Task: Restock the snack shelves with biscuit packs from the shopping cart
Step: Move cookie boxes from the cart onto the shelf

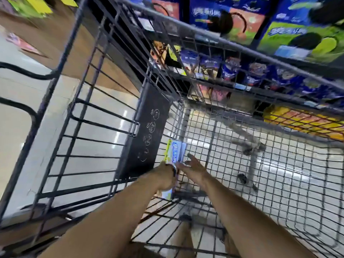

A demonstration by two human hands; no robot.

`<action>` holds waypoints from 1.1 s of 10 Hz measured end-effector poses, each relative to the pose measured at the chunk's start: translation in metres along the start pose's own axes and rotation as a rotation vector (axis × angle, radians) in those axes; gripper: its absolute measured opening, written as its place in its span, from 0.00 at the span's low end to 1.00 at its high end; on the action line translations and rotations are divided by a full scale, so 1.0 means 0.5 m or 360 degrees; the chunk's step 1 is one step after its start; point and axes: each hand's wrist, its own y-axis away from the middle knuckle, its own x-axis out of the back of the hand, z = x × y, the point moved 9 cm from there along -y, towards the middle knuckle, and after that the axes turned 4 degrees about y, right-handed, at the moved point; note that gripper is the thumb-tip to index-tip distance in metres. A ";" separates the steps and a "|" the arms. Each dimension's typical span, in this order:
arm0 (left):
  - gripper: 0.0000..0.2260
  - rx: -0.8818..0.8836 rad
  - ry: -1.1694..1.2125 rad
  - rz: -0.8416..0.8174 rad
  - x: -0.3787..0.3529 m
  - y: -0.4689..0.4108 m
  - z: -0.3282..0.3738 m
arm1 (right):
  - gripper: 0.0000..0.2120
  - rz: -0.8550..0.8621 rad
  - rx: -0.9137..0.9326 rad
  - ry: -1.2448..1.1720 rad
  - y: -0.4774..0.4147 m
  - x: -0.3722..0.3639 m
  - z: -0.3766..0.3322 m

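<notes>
Shop aisle [18,86], cart [150,127] — left hand [165,178] grips biscuit pack [176,151], right hand [193,167] splayed

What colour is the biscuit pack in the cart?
The biscuit pack is blue with a yellow-green edge; head view.

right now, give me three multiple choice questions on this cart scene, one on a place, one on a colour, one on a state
1. Where is the biscuit pack? A on a shelf; B in the cart, against its black panel; C on the floor.
2. Its main colour? A red; B blue; C black.
3. The right grip is? A open; B fisted; C holding a bottle.
Answers: B, the wire walls surround it; B, a blue face with a yellow-green edge; A, its fingers are straight beside the pack, which the left grip holds.
</notes>
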 end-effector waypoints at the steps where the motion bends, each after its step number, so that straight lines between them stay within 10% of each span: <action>1: 0.17 -0.0010 0.0046 -0.0207 -0.038 -0.040 -0.052 | 0.25 -0.0001 0.0036 -0.0224 -0.018 -0.021 -0.005; 5: 0.21 -0.0103 0.0033 -0.0216 -0.070 -0.051 -0.002 | 0.22 0.0015 0.0051 -0.1005 -0.056 -0.036 -0.001; 11: 0.14 0.0171 0.1266 0.0002 -0.051 -0.066 -0.046 | 0.31 0.0209 0.0179 -0.0568 -0.070 -0.005 0.018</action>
